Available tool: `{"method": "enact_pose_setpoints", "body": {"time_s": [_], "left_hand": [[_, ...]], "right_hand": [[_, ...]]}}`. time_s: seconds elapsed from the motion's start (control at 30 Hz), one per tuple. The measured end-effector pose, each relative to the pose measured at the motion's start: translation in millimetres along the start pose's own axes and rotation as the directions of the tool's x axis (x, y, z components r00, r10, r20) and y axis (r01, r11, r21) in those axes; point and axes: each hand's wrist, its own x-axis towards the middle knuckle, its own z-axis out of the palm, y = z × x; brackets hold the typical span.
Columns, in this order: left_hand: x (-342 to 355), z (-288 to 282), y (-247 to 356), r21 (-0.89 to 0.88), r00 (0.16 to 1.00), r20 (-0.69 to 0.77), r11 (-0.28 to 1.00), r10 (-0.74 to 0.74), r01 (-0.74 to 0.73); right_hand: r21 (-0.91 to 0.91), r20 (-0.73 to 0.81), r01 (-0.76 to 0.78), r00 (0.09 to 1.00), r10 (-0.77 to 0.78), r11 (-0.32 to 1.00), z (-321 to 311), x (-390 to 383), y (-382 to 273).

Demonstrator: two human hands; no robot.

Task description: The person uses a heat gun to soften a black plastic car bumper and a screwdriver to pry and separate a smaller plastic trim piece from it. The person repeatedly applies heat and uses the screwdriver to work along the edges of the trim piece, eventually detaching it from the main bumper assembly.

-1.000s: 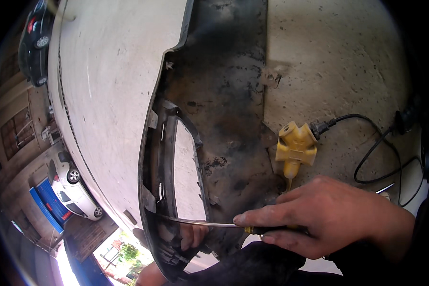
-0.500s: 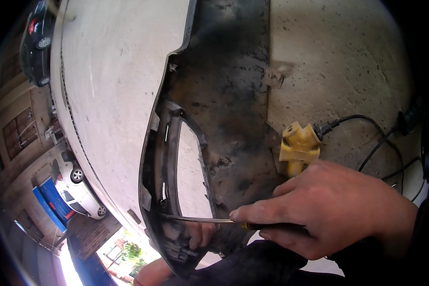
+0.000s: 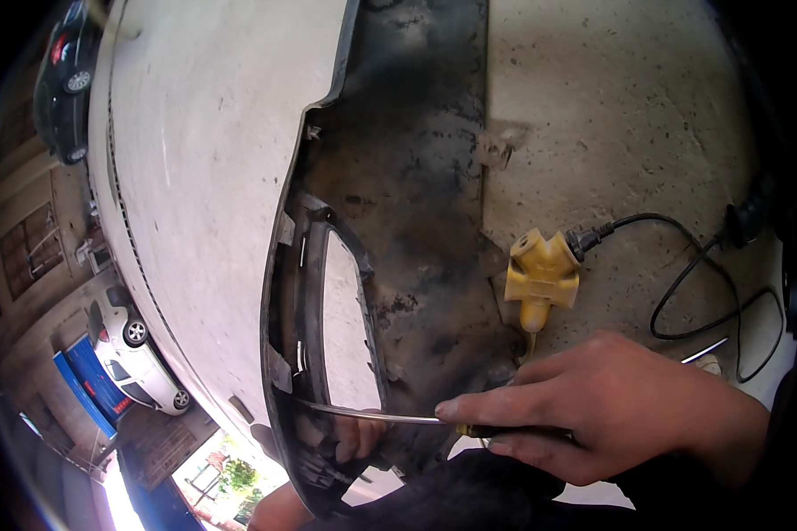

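Observation:
A long dark car bumper (image 3: 407, 221) lies with its inner side toward me, scuffed and dirty, with an oblong opening near its lower end. My right hand (image 3: 593, 411) is closed round the dark and yellow handle of a thin metal-shafted tool (image 3: 372, 414). The forefinger stretches along the handle to the shaft. The shaft crosses the bumper below the opening, and its tip meets the inner wall near the left rim. My left hand (image 3: 359, 434) reaches round the bumper's lower end, its fingers curled on the inner side; the rest is mostly hidden behind the bumper.
Right of the bumper, a yellow multi-way socket (image 3: 540, 274) with a black plug and cable (image 3: 655, 221) lies on the concrete floor (image 3: 620, 106). A thin metal rod (image 3: 707, 350) shows beyond my right hand. At far left stand a white car (image 3: 133, 363) and a dark car (image 3: 66, 88).
My right hand and the tool's handle have tilted slightly lower, while the tip stays by the bumper's left rim. The view has shifted a little, and more of the socket and cable shows.

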Motion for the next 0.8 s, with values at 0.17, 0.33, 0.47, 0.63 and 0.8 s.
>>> {"method": "enact_pose_setpoints", "body": {"time_s": [0.17, 0.33, 0.47, 0.63, 0.8], "left_hand": [[10.6, -3.5, 7.0, 0.137, 0.993, 0.097, 0.989, -0.069, 0.056], [11.4, 12.0, 14.5, 0.191, 0.993, 0.032, 0.976, -0.113, 0.105], [9.6, 9.1, 11.7, 0.166, 0.994, 0.03, 0.982, -0.101, 0.095], [6.9, 12.7, 14.4, 0.176, 0.996, -0.014, 0.98, -0.088, 0.09], [11.1, 8.9, 19.3, 0.428, 0.977, 0.025, 0.886, -0.211, 0.18]], "right_hand": [[-0.014, 0.052, -0.017, 0.998, 0.018, 1.0, -0.1, 7.6, 1.4], [0.013, 0.05, -0.03, 0.998, 0.03, 0.999, -0.1, 8.1, 1.8], [0.022, 0.045, -0.03, 0.999, 0.029, 0.999, 0.0, 9.6, 2.2], [0.087, -0.003, 0.024, 1.0, -0.023, 0.996, 2.5, 9.7, 8.2], [0.085, -0.015, 0.031, 0.999, -0.03, 0.996, -3.8, 13.7, 7.9]]}}
